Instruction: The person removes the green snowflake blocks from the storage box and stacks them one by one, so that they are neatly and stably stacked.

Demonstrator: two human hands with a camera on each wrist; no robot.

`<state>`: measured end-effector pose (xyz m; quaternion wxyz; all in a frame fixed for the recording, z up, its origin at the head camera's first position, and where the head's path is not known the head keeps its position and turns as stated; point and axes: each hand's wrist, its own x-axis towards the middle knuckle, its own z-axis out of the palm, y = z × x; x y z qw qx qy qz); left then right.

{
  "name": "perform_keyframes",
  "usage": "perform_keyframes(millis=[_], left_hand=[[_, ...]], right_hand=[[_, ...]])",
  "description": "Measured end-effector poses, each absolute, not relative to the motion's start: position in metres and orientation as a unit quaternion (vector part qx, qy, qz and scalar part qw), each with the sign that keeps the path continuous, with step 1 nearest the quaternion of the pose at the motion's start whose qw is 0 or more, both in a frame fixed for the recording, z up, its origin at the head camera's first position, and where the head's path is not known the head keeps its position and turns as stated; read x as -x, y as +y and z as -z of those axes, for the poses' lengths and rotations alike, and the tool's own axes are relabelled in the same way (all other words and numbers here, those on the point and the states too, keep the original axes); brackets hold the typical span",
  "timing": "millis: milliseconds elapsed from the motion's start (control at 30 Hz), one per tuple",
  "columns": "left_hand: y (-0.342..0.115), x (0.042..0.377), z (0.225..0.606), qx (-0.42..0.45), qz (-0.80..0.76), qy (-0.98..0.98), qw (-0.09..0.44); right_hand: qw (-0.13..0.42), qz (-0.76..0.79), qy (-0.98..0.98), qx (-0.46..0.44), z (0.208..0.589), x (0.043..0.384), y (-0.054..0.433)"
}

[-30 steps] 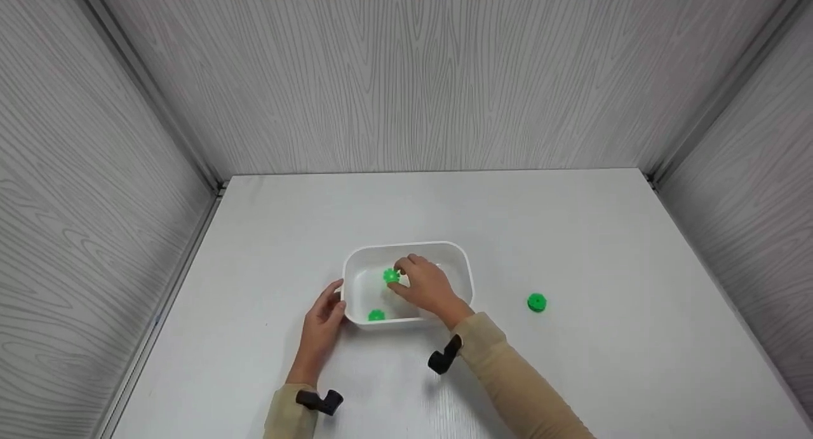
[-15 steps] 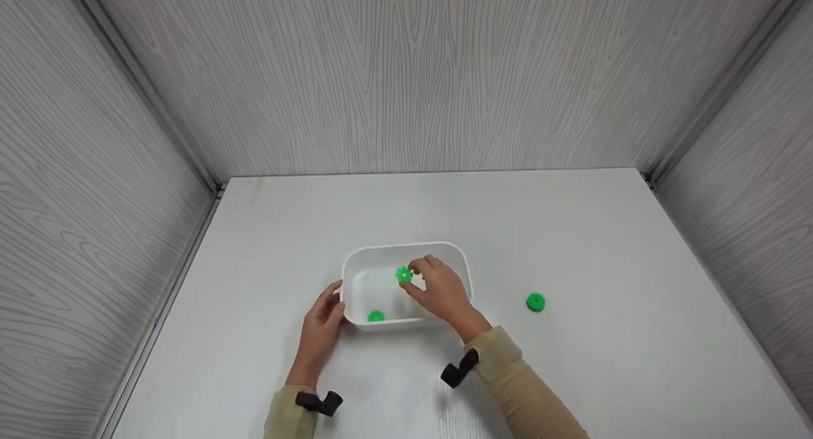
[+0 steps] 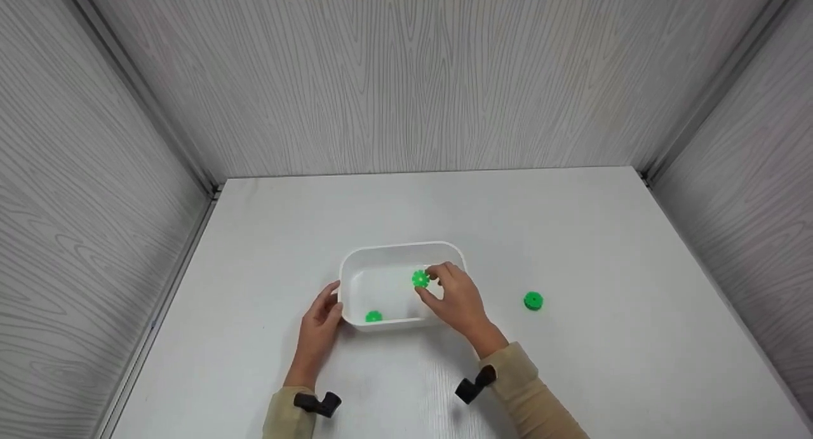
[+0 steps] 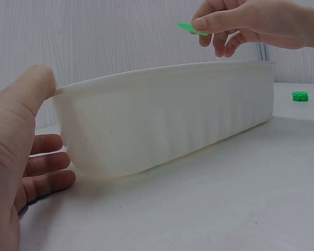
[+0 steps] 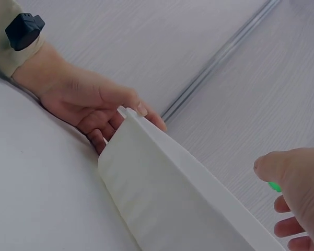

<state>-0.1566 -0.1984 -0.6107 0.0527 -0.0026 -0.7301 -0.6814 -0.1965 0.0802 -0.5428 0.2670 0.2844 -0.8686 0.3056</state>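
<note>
A white plastic tub (image 3: 381, 324) stands on the table. My left hand (image 3: 319, 334) holds its left end, thumb at the rim and fingers against the end wall, as the left wrist view (image 4: 21, 130) also shows. Over the tub's right half, my right hand (image 3: 458, 302) pinches a flat green snowflake disc (image 3: 420, 279) between thumb and finger. From the left wrist view, this disc (image 4: 190, 28) is above the rim. Another green disc (image 3: 374, 316) lies inside by the near wall, partly hidden by it.
Right of the tub, a thicker green notched piece (image 3: 533, 300), perhaps stacked discs, lies on the white table (image 3: 571, 236). Grey wood-grain panels (image 3: 406, 77) rise at the back and on both sides. A small black camera (image 3: 475, 385) is on each wrist.
My right hand has moved right across the tub, carrying the pinched snowflake disc from near the middle to the right half. The left hand and the tub stay nearly the same.
</note>
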Motion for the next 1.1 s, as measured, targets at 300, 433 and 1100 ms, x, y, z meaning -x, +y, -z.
perform_keyframes(millis=[300, 433, 1100], left_hand=[[-0.200, 0.158, 0.609, 0.002, 0.670, -0.740, 0.057], [-0.199, 0.155, 0.599, 0.007, 0.667, -0.744, 0.049], [-0.197, 0.157, 0.610, 0.003, 0.670, -0.740, 0.062]], right_hand=[[0.311, -0.325, -0.854, -0.261, 0.550, 0.190, 0.102], [0.328, -0.330, -0.852, -0.242, 0.552, 0.187, 0.111], [0.334, -0.376, -0.850, -0.156, 0.583, 0.163, 0.164]])
